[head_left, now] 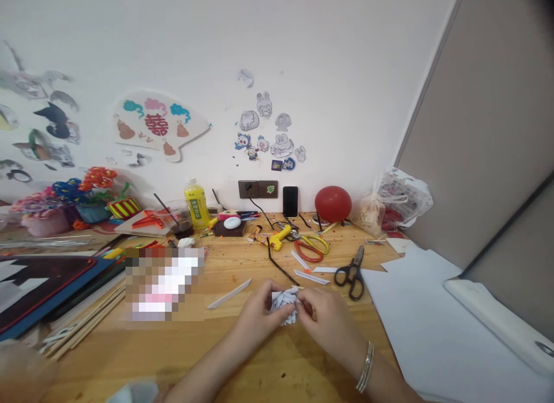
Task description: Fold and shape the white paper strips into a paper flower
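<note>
The left grip [262, 312] and right grip [324, 312] pinch a small layered white paper bundle [283, 299] between them, above the brown wooden desk [277, 359]; many folds look done, while narrow white paper strips [311, 277] beyond lie loose.

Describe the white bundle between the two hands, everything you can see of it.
The white bundle looks small and rounded, made of narrow, overlapping folded strips, apparently paper, with some dark marks. The left hand grips one side, the right hand the other, partly hiding it. It is over the wooden table; whether it touches that is unclear.
</note>
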`<state>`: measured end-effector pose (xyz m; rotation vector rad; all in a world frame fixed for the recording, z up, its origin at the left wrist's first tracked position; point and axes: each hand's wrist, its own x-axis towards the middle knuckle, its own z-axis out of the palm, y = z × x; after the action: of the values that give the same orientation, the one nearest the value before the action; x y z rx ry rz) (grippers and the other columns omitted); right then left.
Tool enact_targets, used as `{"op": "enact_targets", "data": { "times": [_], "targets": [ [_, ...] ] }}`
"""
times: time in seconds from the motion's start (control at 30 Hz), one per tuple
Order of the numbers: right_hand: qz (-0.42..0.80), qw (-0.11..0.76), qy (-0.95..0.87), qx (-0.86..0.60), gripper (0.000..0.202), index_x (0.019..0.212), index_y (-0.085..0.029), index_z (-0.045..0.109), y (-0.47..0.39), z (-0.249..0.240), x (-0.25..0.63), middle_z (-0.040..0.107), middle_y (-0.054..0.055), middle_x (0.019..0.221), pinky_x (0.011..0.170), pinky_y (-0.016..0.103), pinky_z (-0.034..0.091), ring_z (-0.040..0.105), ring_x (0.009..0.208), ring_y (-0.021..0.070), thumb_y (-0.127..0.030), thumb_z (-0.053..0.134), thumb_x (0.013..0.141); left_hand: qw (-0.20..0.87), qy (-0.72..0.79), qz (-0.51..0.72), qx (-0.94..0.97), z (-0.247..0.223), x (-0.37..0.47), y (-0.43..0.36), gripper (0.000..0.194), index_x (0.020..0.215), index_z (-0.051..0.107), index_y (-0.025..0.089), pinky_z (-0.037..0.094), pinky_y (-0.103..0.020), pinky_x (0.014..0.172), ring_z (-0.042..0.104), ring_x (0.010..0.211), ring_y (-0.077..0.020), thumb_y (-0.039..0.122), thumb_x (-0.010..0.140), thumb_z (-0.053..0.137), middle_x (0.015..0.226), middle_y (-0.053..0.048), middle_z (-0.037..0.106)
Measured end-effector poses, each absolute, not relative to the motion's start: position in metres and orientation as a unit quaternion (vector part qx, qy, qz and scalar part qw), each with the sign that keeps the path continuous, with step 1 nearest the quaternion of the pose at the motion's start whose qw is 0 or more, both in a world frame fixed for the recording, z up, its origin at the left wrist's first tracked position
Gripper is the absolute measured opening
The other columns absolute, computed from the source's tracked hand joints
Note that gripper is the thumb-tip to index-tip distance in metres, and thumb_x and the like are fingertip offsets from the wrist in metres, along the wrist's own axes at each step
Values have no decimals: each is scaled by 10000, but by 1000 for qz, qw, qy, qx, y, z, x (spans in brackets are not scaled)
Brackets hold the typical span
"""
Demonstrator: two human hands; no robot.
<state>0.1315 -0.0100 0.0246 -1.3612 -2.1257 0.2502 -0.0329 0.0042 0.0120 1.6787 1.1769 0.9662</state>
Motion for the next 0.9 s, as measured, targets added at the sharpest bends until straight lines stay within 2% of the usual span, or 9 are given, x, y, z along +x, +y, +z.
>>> {"op": "enact_targets", "data": {
  "times": [0.23,0.43,0.53,0.63,0.77,0.9],
  "targets": [
    [105,325,-774,-534,155,674,-192,604,-11,19,129,610,-9,594,504,232,283,523,533,133,-160,501,785,467,457,420,630,4,-32,8,279,819,497,173,422,-278,625,539,695,-174,387,701,632,739,-14,597],
    [217,353,-750,-516,196,615,-181,565,-7,17,131,547,-24,558,486,208,304,480,529,122,-186,494,797,523,429,431,597,8,-31,8,349,799,477,169,406,-267,602,522,663,-150,449,678,648,706,3,573],
    [234,386,-730,-513,147,679,-178,580,-7,21,134,563,-19,585,495,211,330,487,533,123,-223,502,795,536,418,440,587,11,-32,8,379,806,482,167,393,-255,587,510,637,-136,471,662,659,683,16,562],
    [224,420,-704,-526,183,753,-171,580,-8,27,136,575,-4,615,502,221,346,488,536,128,-289,463,829,535,419,441,586,12,-33,8,396,802,485,172,383,-246,564,501,596,-124,500,658,653,659,29,559],
    [244,398,-729,-501,247,688,-178,558,-7,29,136,551,-5,604,508,224,339,482,557,134,-316,427,845,549,414,443,575,12,-34,9,411,804,478,179,389,-242,557,505,596,-124,511,646,661,669,29,563],
    [282,382,-739,-478,283,602,-191,472,-6,28,135,473,-32,553,510,217,333,446,537,120,-313,405,848,562,404,445,568,17,-33,8,408,777,486,181,392,-235,547,504,595,-124,518,634,668,656,31,561]
  ]
}}
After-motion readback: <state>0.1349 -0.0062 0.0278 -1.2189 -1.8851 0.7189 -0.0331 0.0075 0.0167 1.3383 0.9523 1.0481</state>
